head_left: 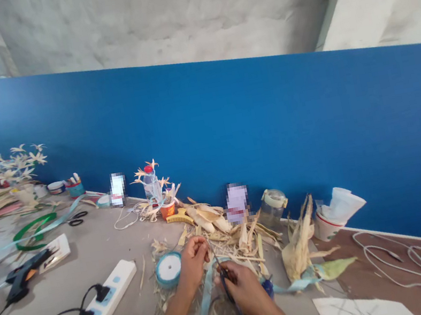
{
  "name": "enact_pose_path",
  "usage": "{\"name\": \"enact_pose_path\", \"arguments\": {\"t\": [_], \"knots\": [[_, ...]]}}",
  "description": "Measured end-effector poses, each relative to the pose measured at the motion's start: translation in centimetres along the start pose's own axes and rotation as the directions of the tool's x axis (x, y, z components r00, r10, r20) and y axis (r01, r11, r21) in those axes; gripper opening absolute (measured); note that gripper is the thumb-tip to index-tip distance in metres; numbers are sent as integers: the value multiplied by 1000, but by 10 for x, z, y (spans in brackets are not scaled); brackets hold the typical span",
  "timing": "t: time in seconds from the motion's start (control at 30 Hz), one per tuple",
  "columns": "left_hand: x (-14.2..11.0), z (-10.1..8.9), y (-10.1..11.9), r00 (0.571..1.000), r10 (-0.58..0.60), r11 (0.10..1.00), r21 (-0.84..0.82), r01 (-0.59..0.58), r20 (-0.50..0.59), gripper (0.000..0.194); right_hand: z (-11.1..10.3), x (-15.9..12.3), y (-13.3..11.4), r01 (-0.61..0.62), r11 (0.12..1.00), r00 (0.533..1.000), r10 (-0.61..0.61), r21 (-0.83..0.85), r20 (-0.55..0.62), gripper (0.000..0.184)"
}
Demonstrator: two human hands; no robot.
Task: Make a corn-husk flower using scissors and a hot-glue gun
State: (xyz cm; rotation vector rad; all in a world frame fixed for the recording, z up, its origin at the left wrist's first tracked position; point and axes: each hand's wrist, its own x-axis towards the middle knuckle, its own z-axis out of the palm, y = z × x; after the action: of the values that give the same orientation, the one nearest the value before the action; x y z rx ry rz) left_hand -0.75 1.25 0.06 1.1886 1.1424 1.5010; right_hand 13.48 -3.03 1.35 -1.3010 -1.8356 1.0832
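Observation:
My right hand (242, 288) is closed around black-handled scissors (224, 281), their blades pointing up and away from me. Just left of the blade tips, my left hand (195, 262) has its fingers pinched together; whatever they hold is too small to make out. A light blue ribbon (206, 305) hangs and curls below the hands. Beside my left wrist lies a ribbon spool (169, 268) with a white centre. Dry corn husks (213, 217) and shredded scraps are heaped beyond the hands. Under my right forearm a dark blue object (267, 287) is partly hidden.
A white power strip (115, 285) with plugs and black cables lies at left, near a glue gun (22, 277). Husk flowers stand in an orange pot (168, 210). A clear jar (272, 206), paper cup (327, 225) and white cables (407, 258) line the right. Behind runs a blue partition (270, 125).

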Motion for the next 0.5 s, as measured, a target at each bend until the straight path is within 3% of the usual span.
{"name": "enact_pose_path", "arguments": {"t": [0.5], "knots": [[-2, -1, 2, 1000, 15, 1000, -9, -15, 19, 22, 1, 1, 1, -9, 997, 1000, 8, 81, 11, 13]]}}
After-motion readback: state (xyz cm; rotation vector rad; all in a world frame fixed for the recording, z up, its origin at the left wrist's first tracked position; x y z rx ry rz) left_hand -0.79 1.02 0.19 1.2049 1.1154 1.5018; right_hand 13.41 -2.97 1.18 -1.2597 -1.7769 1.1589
